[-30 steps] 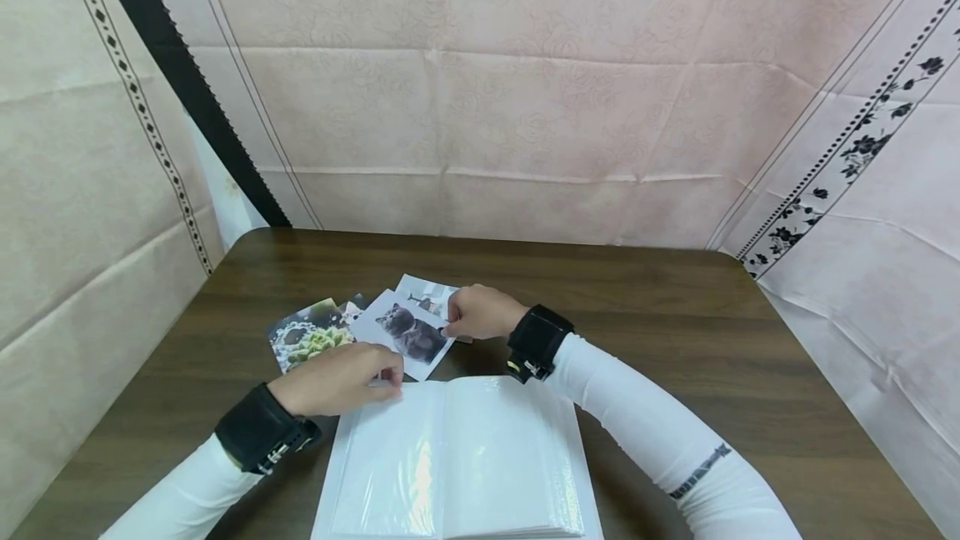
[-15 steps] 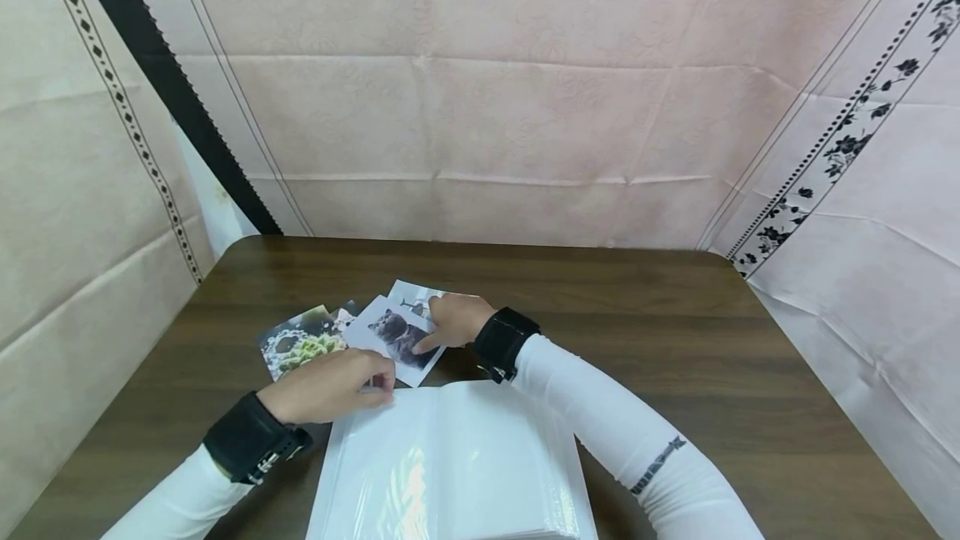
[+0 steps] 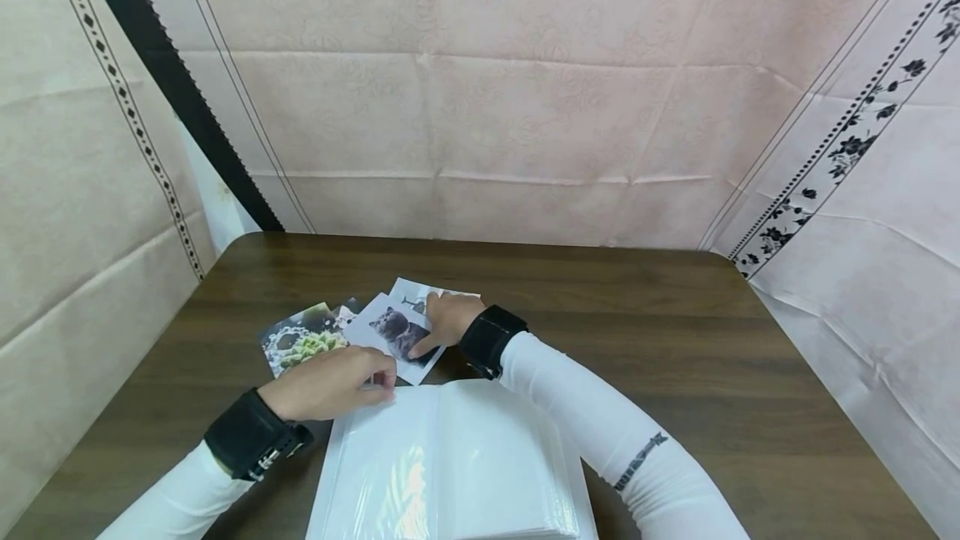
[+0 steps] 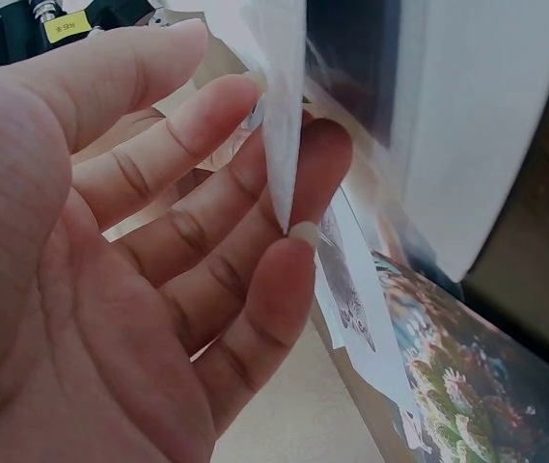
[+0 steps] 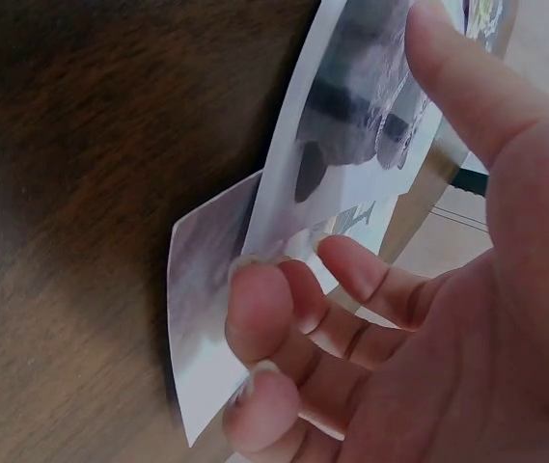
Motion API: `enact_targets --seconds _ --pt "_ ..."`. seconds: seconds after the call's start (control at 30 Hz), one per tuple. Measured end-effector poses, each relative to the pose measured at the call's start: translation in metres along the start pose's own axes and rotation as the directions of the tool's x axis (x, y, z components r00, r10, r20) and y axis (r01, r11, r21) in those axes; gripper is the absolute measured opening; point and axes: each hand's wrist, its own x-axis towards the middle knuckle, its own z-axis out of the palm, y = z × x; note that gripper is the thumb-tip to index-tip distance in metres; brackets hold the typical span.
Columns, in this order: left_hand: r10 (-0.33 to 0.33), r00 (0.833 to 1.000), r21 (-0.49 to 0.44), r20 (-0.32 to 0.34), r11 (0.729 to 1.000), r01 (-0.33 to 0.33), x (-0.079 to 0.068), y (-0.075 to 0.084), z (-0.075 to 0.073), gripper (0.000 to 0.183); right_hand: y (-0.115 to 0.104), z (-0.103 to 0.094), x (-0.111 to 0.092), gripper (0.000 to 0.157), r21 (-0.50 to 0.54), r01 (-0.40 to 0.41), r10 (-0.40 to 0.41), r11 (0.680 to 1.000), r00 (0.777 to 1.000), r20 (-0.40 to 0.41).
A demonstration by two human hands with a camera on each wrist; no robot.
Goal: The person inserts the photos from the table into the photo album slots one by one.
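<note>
A photo album (image 3: 498,457) with clear plastic pockets lies spread at the front of the table. My left hand (image 3: 337,382) is at its upper left corner. In the left wrist view, the fingers of that hand curl around a raised corner of the album page (image 4: 286,154). Beyond the album lies a photo of a grey cat (image 3: 386,325). My right hand (image 3: 448,322) touches this photo, its thumb stretched over the print and its other fingers at the edge. Partly under the hand is another photo (image 5: 202,289), which shows pale tones.
A photo of a green succulent (image 3: 309,344) lies left of the cat photo and overlaps others. The brown wooden table (image 3: 660,315) extends to the right. Patterned cloth (image 3: 525,123) hangs behind it. Each wrist wears a black band (image 3: 491,342).
My right hand has moved left from the cat photo's right edge, and its thumb now reaches across the print. The left hand has stayed at the album corner.
</note>
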Motion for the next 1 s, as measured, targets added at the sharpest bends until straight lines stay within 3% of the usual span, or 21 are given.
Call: enact_targets --seconds 0.27,0.6,0.8,0.9,1.0 --pt "-0.014 1.000 0.003 0.012 1.000 0.014 -0.001 0.000 0.000 0.004 -0.005 0.000 0.001 0.089 -0.049 -0.040 0.041 0.998 0.999 0.006" --pt "-0.020 1.000 0.016 0.001 1.000 0.020 0.000 0.000 0.000 0.007 -0.002 0.010 0.018 0.091 0.040 -0.076 0.075 0.996 0.997 0.021" --pt "-0.019 1.000 0.022 0.000 1.000 0.019 -0.001 -0.001 0.003 0.009 0.000 0.013 0.018 0.096 0.092 -0.081 0.080 0.992 0.997 0.016" --pt "-0.013 1.000 0.018 0.000 1.000 0.013 0.000 -0.001 0.003 0.011 0.002 0.016 0.020 0.102 0.103 -0.075 0.076 0.992 0.997 -0.001" --pt "-0.006 1.000 0.015 0.002 1.000 0.006 0.000 0.000 0.003 0.012 0.005 0.019 0.024 0.097 0.108 -0.040 0.043 0.993 0.999 -0.031"
